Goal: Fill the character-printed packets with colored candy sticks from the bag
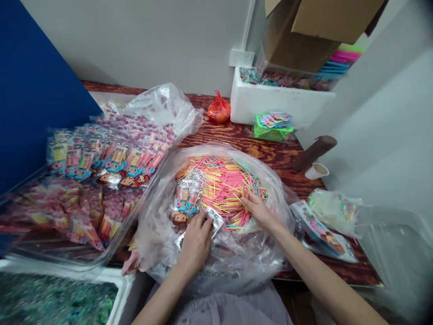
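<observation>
A large clear plastic bag (216, 253) lies open before me, full of thin pink, yellow and green sticks (225, 183). A filled packet with a cartoon face (185, 203) rests on the pile's left. My left hand (196, 241) is curled, its fingers closed on a small clear packet (214, 221) at the pile's near edge. My right hand (259, 210) reaches into the sticks, fingertips pinched among them; what they grip is too small to make out.
A clear bin of filled packets (88, 180) sits left. At the back stand a white foam box (277, 101), green basket (272, 128), red bag (218, 110) and cardboard box (304, 31). Right: paper cup (317, 171), more packets (324, 232).
</observation>
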Demonstrator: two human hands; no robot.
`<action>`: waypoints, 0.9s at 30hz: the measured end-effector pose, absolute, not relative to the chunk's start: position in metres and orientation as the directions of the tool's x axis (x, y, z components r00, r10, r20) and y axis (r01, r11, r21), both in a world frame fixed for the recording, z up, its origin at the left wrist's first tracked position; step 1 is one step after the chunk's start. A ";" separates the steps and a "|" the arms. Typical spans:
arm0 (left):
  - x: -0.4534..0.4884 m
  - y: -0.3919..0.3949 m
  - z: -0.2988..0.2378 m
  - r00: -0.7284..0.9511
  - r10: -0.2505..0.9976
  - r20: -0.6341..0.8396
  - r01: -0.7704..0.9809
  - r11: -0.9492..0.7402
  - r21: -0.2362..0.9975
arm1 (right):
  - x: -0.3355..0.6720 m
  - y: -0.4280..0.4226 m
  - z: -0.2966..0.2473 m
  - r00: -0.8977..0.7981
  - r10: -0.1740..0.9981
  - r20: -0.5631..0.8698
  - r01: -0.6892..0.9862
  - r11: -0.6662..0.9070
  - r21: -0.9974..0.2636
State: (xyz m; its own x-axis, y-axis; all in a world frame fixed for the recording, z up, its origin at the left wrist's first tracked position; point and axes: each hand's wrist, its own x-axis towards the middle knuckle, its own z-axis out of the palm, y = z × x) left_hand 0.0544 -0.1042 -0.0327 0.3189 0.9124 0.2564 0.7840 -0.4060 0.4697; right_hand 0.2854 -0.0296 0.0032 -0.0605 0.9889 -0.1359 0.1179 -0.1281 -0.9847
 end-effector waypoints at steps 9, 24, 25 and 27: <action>0.073 -0.080 -0.004 0.222 0.954 0.201 0.577 -0.294 0.762 | 0.292 -0.044 0.010 -0.364 0.829 -0.425 -0.394 -0.551 -0.736; 0.104 -0.084 0.000 0.557 0.762 0.329 0.528 -0.631 0.569 | 0.253 -0.082 -0.025 -0.109 0.994 -0.012 0.112 0.000 -0.994; 0.098 -0.086 -0.002 0.509 0.792 0.337 0.553 -0.601 0.578 | 0.254 -0.083 -0.025 -0.112 0.994 -0.015 0.140 0.000 -0.990; 0.082 -0.089 -0.006 0.394 0.854 0.339 0.632 -0.520 0.575 | 0.257 -0.084 -0.023 -0.121 0.992 -0.024 0.190 -0.001 -0.982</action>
